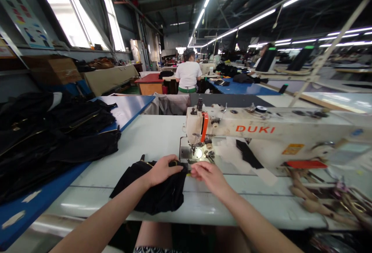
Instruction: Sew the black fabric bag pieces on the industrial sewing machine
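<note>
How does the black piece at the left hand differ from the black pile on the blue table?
Size: the black piece is a small bundle; the black pile is a far bigger heap.
Place: the piece lies on the pale sewing table; the pile lies on the blue table.
Contact: the left hand touches the piece; no hand touches the pile.
Both are black with gold-coloured trim showing.

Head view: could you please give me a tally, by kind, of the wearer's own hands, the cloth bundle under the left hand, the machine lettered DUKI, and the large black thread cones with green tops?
Own hands: 2 (left hand, right hand)
Black cloth bundle: 1
DUKI sewing machine: 1
Large thread cones: 2 (left cone, right cone)
Total: 6
</note>
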A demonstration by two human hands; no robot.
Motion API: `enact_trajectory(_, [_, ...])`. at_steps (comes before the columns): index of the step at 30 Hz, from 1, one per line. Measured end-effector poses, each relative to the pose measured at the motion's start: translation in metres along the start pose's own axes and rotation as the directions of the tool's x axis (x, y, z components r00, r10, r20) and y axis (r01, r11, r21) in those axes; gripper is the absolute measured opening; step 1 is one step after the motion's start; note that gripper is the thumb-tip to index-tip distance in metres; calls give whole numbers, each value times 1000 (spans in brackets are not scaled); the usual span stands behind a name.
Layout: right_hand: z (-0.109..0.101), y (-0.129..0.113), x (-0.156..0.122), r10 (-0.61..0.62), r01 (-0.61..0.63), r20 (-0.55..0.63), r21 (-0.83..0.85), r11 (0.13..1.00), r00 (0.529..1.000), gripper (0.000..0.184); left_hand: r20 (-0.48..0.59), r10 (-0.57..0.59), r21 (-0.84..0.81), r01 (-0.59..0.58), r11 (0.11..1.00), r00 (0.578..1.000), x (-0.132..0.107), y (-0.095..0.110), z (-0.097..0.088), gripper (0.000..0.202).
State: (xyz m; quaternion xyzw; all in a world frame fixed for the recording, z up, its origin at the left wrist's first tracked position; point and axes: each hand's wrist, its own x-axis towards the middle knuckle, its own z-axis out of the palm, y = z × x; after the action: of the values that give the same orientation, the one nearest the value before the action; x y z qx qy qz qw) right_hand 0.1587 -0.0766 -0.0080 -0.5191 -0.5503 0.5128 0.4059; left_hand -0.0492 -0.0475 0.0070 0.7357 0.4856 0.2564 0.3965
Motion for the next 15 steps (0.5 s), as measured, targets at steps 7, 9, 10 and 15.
enact_trajectory(7, [-161, 9, -8, -393, -132, -283, -920, 370, 875, 23, 10, 18, 46, -18, 999, 1000, 15, -7, -2, 21])
enact_trajectory(9, [-183, 19, -13, -345, -179, -253, -956, 233, 904, 19, 11, 29, 52, -29, 998, 1000, 19, -8, -1, 21])
enact_trajectory(10, [-187, 23, -14, -328, -184, -242, -963, 199, 913, 17, 17, 32, 52, -33, 998, 999, 21, -8, 0, 22])
enact_trajectory(15, [-180, 30, -17, -322, -211, -262, -960, 184, 910, 12, 42, 54, 45, -55, 997, 998, 23, -8, 4, 23])
